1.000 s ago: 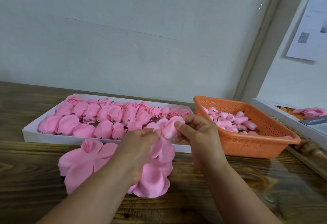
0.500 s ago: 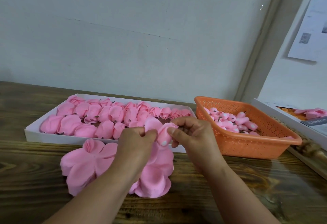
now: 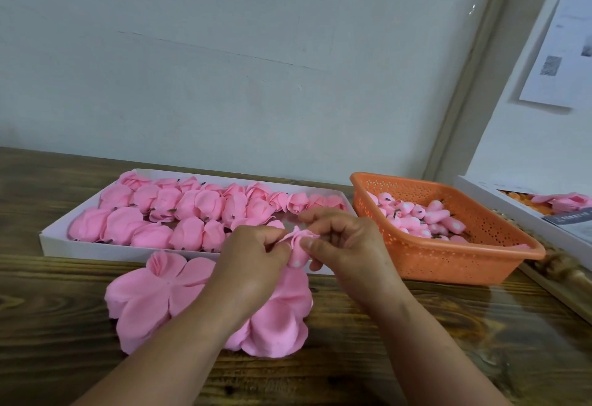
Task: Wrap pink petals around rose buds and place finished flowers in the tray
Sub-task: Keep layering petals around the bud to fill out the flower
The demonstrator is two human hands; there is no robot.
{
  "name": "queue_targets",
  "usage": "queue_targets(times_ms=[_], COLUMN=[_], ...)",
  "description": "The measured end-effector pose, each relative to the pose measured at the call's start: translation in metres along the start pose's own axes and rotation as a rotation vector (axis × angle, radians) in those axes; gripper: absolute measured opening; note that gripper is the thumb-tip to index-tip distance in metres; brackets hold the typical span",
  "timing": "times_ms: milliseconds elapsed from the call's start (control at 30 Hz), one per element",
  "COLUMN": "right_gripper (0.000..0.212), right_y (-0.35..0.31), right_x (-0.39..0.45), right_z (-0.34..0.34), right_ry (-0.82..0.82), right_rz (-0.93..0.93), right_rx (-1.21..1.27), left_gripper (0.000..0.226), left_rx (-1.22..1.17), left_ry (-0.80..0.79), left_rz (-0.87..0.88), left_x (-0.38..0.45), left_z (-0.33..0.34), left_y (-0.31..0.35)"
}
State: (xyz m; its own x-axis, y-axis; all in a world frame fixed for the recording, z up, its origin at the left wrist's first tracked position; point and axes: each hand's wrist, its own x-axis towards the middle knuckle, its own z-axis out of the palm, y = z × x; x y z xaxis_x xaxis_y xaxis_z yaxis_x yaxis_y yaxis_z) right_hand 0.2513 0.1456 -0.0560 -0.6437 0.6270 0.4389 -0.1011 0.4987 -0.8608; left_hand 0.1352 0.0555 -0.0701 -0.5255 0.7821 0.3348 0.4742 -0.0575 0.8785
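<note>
The rose bud (image 3: 296, 253) sits between your two hands, just above the front edge of the white tray (image 3: 54, 240). It is a small pink roll, narrow and upright, with a pale spot near its lower end and thin petal edges fanning out at its top. Below it, a pink petal sheet (image 3: 275, 319) hangs down to the wooden table (image 3: 448, 341), its rounded lobes spread out flat there.

Your left hand (image 3: 253, 258) has its fingers curled in tight, pinching the bud and the petal edge from the left side. Your right hand (image 3: 346, 242) pinches the bud from the right, thumb laid along its side and fingers bent over its top.

To the left, partly under your left forearm, a stack of flat petal sheets (image 3: 150, 293) lies on the table. The tray behind holds rows of finished pink flowers (image 3: 192, 210). On your right, the orange basket (image 3: 480, 251) holds a heap of bare buds (image 3: 416, 216).
</note>
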Motion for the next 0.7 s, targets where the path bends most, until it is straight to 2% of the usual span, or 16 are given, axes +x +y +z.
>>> queue_targets(times_ms=[167, 267, 400, 600, 700], right_gripper=[0.015, 0.016, 0.013, 0.013, 0.015], right_y=[-0.001, 0.000, 0.003, 0.004, 0.004], right_x=[-0.001, -0.001, 0.000, 0.000, 0.001], right_z=[-0.003, -0.005, -0.007, -0.007, -0.007], right_ry=[-0.010, 0.003, 0.013, -0.016, 0.002], right_rz=[0.019, 0.037, 0.061, 0.077, 0.078], right_rx=[0.020, 0.071, 0.145, 0.265, 0.277], left_gripper=[0.028, 0.032, 0.044, 0.021, 0.015], left_rx=[0.075, -0.017, -0.165, -0.311, -0.343], left_ry=[-0.090, -0.169, -0.147, -0.185, -0.151], left_rz=[0.005, -0.058, -0.204, -0.202, -0.221], left_x=[-0.004, -0.007, -0.006, -0.003, -0.003], left_z=[-0.001, -0.005, -0.009, -0.009, -0.006], left_y=[0.007, 0.018, 0.020, 0.014, 0.012])
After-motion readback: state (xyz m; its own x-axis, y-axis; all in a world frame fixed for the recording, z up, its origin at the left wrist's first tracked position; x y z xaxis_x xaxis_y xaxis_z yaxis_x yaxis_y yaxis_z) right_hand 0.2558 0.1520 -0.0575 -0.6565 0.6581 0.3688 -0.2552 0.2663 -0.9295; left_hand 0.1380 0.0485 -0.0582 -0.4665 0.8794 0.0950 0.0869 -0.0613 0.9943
